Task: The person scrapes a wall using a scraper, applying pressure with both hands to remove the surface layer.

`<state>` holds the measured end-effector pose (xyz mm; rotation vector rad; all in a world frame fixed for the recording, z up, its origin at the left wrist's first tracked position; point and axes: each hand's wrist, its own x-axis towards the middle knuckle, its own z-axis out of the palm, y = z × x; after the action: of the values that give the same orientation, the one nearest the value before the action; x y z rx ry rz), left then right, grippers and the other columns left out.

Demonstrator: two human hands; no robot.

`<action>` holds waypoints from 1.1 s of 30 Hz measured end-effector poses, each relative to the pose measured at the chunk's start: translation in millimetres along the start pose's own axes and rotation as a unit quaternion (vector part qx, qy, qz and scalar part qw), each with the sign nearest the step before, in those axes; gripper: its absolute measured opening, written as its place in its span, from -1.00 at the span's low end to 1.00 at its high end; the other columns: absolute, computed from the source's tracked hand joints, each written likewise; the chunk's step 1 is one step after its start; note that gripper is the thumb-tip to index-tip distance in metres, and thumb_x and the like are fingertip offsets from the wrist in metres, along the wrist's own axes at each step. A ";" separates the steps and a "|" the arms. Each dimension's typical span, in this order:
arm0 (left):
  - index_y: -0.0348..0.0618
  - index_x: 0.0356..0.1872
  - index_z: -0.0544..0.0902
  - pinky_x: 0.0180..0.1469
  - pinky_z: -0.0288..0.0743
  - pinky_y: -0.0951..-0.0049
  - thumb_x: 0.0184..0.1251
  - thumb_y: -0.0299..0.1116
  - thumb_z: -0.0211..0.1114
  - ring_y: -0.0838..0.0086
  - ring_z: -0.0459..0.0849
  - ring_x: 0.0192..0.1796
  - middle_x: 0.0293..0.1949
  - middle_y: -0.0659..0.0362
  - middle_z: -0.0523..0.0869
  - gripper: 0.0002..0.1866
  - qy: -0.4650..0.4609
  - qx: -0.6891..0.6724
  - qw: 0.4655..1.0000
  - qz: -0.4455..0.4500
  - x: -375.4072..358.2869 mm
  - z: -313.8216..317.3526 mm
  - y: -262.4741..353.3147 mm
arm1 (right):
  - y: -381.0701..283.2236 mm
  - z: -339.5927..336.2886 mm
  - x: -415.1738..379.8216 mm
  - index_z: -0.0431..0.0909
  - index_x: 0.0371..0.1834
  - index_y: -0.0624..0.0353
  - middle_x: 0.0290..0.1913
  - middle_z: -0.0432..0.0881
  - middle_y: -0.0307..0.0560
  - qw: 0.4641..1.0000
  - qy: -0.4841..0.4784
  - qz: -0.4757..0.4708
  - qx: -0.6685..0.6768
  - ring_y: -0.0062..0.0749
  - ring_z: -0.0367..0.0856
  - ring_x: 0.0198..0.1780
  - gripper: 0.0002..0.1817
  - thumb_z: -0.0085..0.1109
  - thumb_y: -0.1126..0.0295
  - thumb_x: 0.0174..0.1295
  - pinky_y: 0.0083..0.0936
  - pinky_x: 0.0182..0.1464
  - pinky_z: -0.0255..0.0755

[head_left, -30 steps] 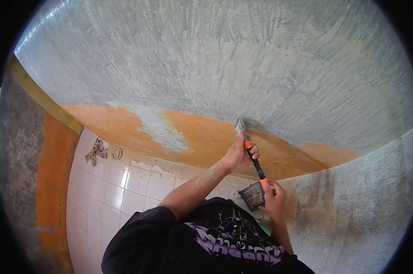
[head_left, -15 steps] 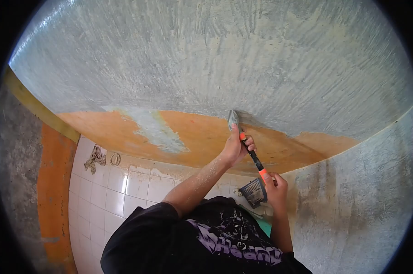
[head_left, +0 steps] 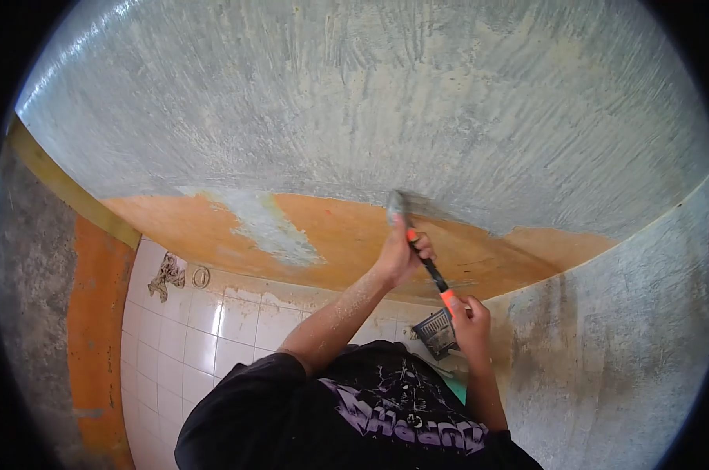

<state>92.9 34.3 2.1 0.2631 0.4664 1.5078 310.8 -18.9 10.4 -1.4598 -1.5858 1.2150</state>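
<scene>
A long-handled scraper [head_left: 431, 270] with a black and orange handle slants across the wall in the head view. Its grey head, slightly blurred, lies against the wall where the grey coat meets the orange paint [head_left: 346, 231]. My left hand [head_left: 401, 254] is wrapped round the upper handle, close below the head, with the thumb pointing up at it. Lower down, my right hand [head_left: 470, 321] grips the orange end of the handle. Pale specks dot my left forearm.
Below the wall is a white tiled floor [head_left: 237, 321]. A crumpled cloth [head_left: 167, 276] and a ring-shaped object [head_left: 201, 276] lie on it at the left. A dark tray [head_left: 435, 334] sits beside my right forearm. Another wall [head_left: 589, 352] rises at the right.
The scraper and both hands have shifted slightly left in view. My grip on the handle looks the same.
</scene>
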 end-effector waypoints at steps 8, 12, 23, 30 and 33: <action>0.06 -0.11 0.30 -0.12 0.37 0.22 0.48 0.38 -0.31 0.44 0.29 -0.41 -0.50 0.28 0.25 -0.43 0.007 -0.011 0.999 0.030 -13.9 -22.6 29.6 | 6.5 31.1 7.1 0.66 -0.21 0.32 -0.57 0.52 -0.27 0.998 0.001 -0.053 -0.030 -0.65 0.38 -0.57 -0.61 0.32 0.12 0.30 -0.58 -0.51 0.25; 0.02 -0.13 0.27 -0.08 0.41 0.20 0.51 0.34 -0.29 0.37 0.39 -0.35 -0.47 0.23 0.32 -0.45 -0.033 0.010 0.999 -0.012 -2.1 -14.0 8.2 | -0.2 8.8 -0.7 0.64 -0.22 0.31 -0.58 0.52 -0.32 1.000 0.009 -0.017 -0.004 -0.72 0.37 -0.57 -0.66 0.31 0.17 0.33 -0.66 -0.53 0.20; 0.06 -0.13 0.25 -0.11 0.42 0.19 0.51 0.34 -0.28 0.43 0.34 -0.41 -0.48 0.27 0.27 -0.47 -0.035 0.016 0.998 -0.050 -3.5 -4.2 6.6 | 9.5 2.6 -9.8 0.54 -0.07 0.25 -0.61 0.43 -0.39 0.994 -0.078 0.031 0.066 -0.76 0.29 -0.65 -0.73 0.19 0.24 0.42 -0.68 -0.60 0.14; 0.07 -0.12 0.27 -0.17 0.40 0.21 0.55 0.28 -0.25 0.45 0.34 -0.43 -0.49 0.26 0.30 -0.52 -0.071 0.070 0.994 -0.053 -2.0 -2.8 -23.6 | 40.5 -10.4 -19.3 0.31 0.21 0.13 -0.54 0.46 -0.22 0.938 -0.233 0.127 0.224 -0.60 0.33 -0.69 -0.66 0.04 0.25 0.49 -0.61 -0.63 0.23; 0.07 -0.11 0.25 -0.19 0.43 0.25 0.58 0.24 -0.24 0.47 0.35 -0.45 -0.49 0.25 0.31 -0.55 -0.060 0.054 0.996 -0.046 4.7 -0.5 -33.3 | 42.9 -28.2 -10.2 0.28 0.28 0.13 -0.54 0.46 -0.19 0.925 -0.258 0.156 0.232 -0.58 0.33 -0.69 -0.61 0.00 0.21 0.52 -0.59 -0.64 0.23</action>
<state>122.3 37.0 -13.9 0.4092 0.4578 1.3702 354.2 -25.5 -18.2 -1.1562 -1.2537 2.1337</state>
